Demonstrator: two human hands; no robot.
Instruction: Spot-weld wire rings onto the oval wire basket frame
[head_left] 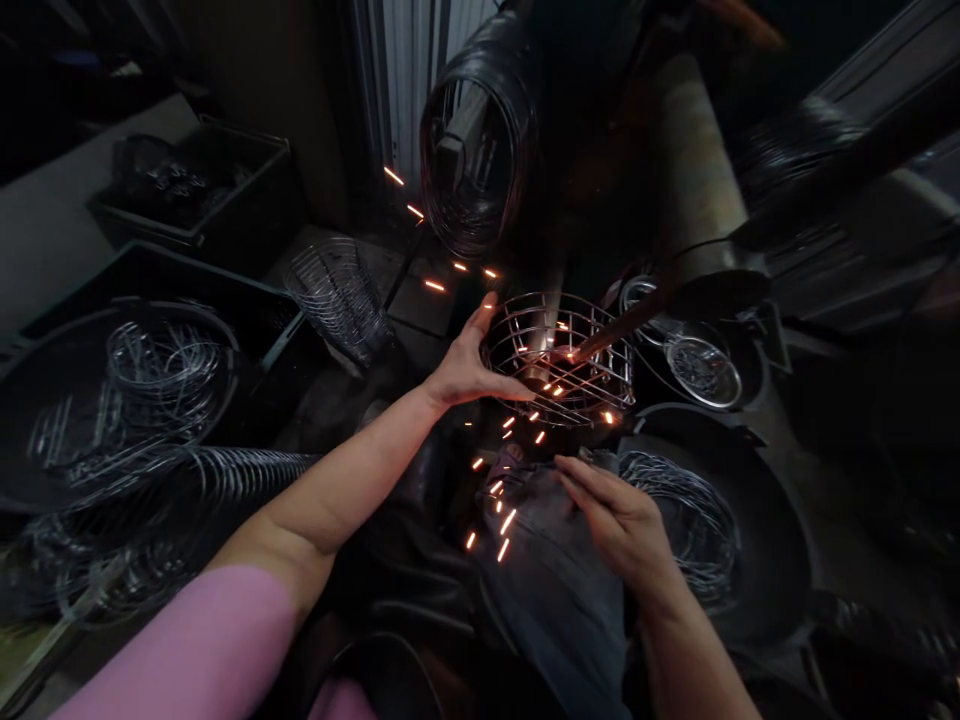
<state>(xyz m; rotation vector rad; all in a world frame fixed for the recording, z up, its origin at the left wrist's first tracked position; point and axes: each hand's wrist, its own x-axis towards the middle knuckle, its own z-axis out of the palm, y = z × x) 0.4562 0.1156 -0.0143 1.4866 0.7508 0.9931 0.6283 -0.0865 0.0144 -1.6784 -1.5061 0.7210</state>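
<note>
A round wire basket (611,345) of shiny metal rods sits around the welding machine's electrodes, tilted with its gridded base toward me. My left hand (480,365) grips its left side, thumb along the near edge and fingers spread up the wall. Orange sparks fly from the contact point near a dark slanted metal arm (626,325) and fall toward my lap. My right hand (619,515) hovers over my trouser leg, below and apart from the basket. Its fingers are pressed together in a pinch; anything between them is too small or hidden to make out.
On the right, a dark basin (772,540) holds a bundle of wire rings (690,530). Small round wire pieces (705,370) lie behind it. Several wire parts (161,375) fill a tub at left. A coil of wire (480,150) hangs ahead, near a stack of wire frames (341,295).
</note>
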